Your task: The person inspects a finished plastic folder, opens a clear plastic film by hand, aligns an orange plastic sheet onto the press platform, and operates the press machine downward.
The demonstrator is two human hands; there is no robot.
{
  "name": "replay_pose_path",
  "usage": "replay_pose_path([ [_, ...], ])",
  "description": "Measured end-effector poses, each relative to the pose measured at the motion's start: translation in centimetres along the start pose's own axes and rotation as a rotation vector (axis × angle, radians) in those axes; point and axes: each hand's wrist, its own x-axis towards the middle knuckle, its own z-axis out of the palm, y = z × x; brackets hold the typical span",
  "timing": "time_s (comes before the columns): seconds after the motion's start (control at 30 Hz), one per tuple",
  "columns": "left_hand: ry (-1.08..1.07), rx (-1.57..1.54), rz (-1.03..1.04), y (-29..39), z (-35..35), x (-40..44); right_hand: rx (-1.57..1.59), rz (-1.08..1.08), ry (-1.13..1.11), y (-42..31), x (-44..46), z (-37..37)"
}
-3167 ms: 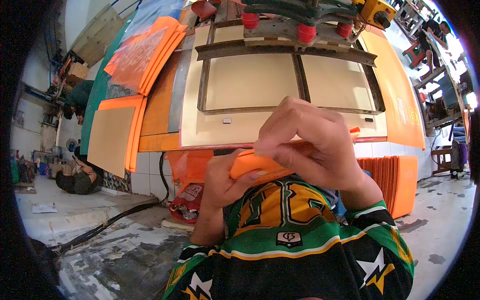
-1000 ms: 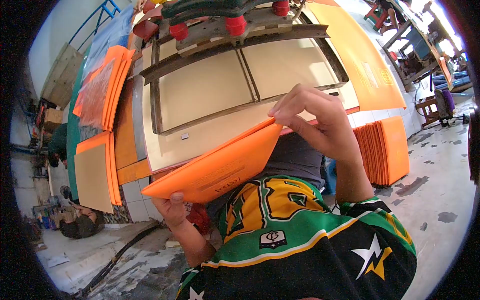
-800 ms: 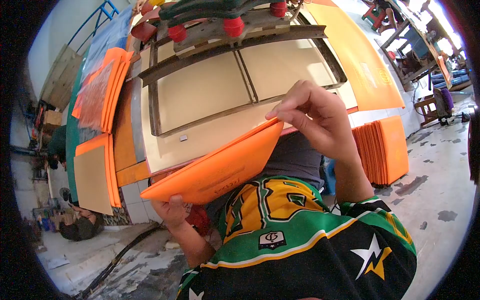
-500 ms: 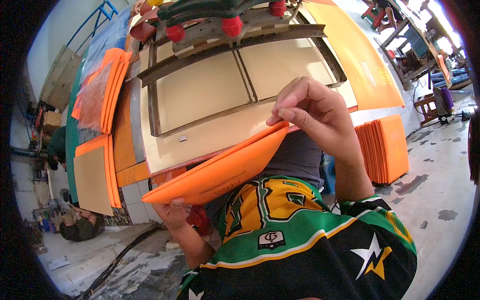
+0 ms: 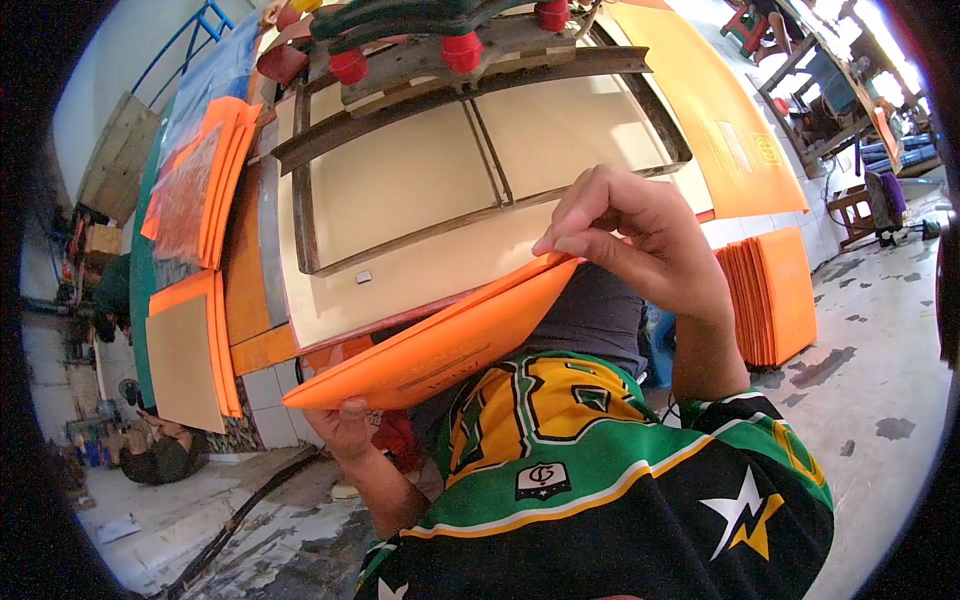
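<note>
A folded orange sheet (image 5: pixel 440 345) with dark print on its near face is held tilted between my two hands. My left hand (image 5: pixel 345 425) grips its lower left edge, thumb on the near face and the other fingers mostly hidden behind. At the upper right corner, my right hand (image 5: pixel 625 235) pinches the sheet between thumb and fingertips. Beyond the sheet a dark metal frame (image 5: pixel 400 250) lies on a cream board (image 5: pixel 330 310).
Orange sheets (image 5: pixel 225 190) under clear plastic and a brown board (image 5: pixel 185 365) on more orange sheets lie at the left. A pile of folded orange sheets (image 5: pixel 775 300) stands at the right. A clamp-like machine with red parts (image 5: pixel 461 52) spans the far side. People sit in the background.
Since the oldest frame, the sheet has been turned to show its printed face and my hands have moved apart. Lately my right hand has shifted slightly at the corner, and the sheet's layers part slightly.
</note>
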Motion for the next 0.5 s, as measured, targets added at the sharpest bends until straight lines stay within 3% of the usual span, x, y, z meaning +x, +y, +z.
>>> replay_pose_path([
  [0.37,-0.028,0.009,-0.005,-0.7,-1.1,-0.5,-0.272,-0.006,-0.047,-0.7,0.1,-0.2],
  [0.47,0.025,0.048,-0.001,-1.4,-1.8,-1.2,-0.271,-0.068,-0.049,-0.4,0.2,-0.3],
  [0.5,0.048,0.051,-0.012,-1.1,-1.0,-1.1,-0.009,-0.061,0.094,0.3,0.2,0.2],
])
